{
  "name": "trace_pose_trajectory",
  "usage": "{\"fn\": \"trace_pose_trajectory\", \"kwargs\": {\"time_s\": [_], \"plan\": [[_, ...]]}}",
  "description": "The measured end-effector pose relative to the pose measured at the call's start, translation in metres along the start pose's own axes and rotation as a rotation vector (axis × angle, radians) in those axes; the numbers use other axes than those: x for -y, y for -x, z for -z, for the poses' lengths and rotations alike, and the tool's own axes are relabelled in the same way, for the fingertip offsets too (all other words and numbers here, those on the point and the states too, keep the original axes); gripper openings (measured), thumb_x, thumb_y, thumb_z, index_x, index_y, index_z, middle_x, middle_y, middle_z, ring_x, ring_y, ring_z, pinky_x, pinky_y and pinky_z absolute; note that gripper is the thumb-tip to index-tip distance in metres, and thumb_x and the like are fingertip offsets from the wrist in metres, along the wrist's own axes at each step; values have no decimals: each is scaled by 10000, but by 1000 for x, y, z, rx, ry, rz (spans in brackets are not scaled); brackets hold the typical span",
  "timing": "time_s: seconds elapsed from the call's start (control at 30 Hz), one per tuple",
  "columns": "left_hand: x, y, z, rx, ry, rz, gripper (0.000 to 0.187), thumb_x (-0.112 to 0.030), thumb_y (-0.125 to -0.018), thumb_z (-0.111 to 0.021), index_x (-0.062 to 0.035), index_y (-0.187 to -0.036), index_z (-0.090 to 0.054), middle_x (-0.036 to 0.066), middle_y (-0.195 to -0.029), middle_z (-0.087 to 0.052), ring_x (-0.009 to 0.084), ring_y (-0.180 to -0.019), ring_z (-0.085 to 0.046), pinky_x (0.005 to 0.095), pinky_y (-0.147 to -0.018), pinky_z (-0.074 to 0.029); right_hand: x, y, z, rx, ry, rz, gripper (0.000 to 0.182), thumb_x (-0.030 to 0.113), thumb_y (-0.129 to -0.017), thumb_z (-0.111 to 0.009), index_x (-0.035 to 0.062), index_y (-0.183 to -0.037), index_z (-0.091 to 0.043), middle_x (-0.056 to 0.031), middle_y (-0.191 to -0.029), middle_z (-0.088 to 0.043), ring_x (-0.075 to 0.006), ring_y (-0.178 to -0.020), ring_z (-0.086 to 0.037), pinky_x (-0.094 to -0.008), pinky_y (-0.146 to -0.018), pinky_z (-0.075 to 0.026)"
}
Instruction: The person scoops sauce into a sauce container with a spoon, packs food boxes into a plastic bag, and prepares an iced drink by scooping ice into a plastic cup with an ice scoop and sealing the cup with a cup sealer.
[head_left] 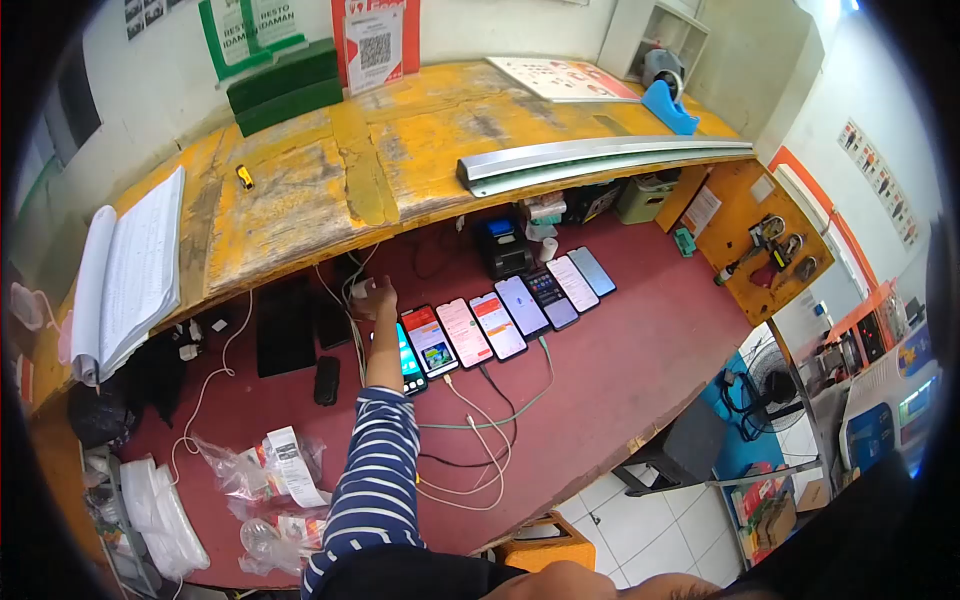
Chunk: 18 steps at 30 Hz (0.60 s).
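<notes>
A small white charger plug point(362, 289) sits at the back of the dark red desk point(620, 370), under the overhang of the worn yellow counter point(330, 180). The left hand point(378, 298) is stretched out to it in a striped sleeve point(375, 480), its fingers curled around the plug in a grasp, though the view is too small to say how firmly. White cables point(470, 440) run from that back corner down across the desk, which suggests the plug lives there because the power outlet is tucked under the counter.

Just right of the forearm lies a row of smartphones point(500, 315), side by side and slanting away toward the right, most with lit screens facing up (laid flat so all can be read at a glance). Several have cables trailing off their lower ends. To the left lie a dark tablet point(286, 325) and a small black phone point(327, 380), screens off.

Near the front left edge are crumpled plastic bags with a paper slip point(285, 465). An open ledger point(130, 275) hangs over the counter's left end, and a long metal rail point(600, 158) rests along its right.

The right hand is not in view.
</notes>
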<state>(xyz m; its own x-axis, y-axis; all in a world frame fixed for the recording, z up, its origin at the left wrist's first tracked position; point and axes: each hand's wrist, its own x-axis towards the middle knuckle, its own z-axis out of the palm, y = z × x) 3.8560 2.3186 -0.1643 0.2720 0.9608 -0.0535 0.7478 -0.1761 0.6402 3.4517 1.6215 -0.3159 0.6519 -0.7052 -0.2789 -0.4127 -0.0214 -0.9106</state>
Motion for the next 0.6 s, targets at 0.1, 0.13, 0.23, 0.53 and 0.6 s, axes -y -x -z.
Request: {"fn": "trace_pose_trajectory", "kwargs": {"time_s": [0.1,0.13,0.23,0.53,0.6], "plan": [[5,-13,-6,-14,-111,-104,432,-452,-749,-590,-182,-1086,-601,175,-1162,-523,313,-1030,-520,400,-857,-424,75,-20,11,-32,16,-33,184,178,-817,-594,34,-714,-545,-16,-604,-498,-101,-525,-454,-240,-471,-380],[8,-15,-4,-31,-186,-214,413,-433,-748,-595,-165,-1061,-619,175,-1115,-556,286,-973,-564,400,-812,-450,0,53,-62,-37,16,-46,187,182,-817,-593,38,-710,-542,-13,-600,-493,-100,-517,-448,-240,-463,-376],[27,2,4,130,149,-392,345,-329,-740,-632,-49,-942,-640,143,-885,-628,255,-800,-609,355,-735,-473,-19,54,-55,-54,15,-73,197,196,-820,-590,50,-700,-533,-7,-588,-478,-97,-494,-433,-238,-439,-364],[217,265,195,1233,936,-282,428,128,-711,-517,-74,-1066,-388,28,-1035,-416,113,-1058,-402,286,-915,-341,9,113,128,77,416,-241,226,232,-827,-582,84,-673,-509,11,-558,-438,-89,-431,-390,-234,-374,-332],[276,295,243,1427,671,-57,705,136,-709,-489,-59,-1332,-223,108,-1311,-336,175,-1255,-288,326,-1034,-220,52,77,63,173,313,-46,197,227,-830,-585,112,-685,-518,43,-572,-423,-41,-432,-358,-192,-356,-284]]}}
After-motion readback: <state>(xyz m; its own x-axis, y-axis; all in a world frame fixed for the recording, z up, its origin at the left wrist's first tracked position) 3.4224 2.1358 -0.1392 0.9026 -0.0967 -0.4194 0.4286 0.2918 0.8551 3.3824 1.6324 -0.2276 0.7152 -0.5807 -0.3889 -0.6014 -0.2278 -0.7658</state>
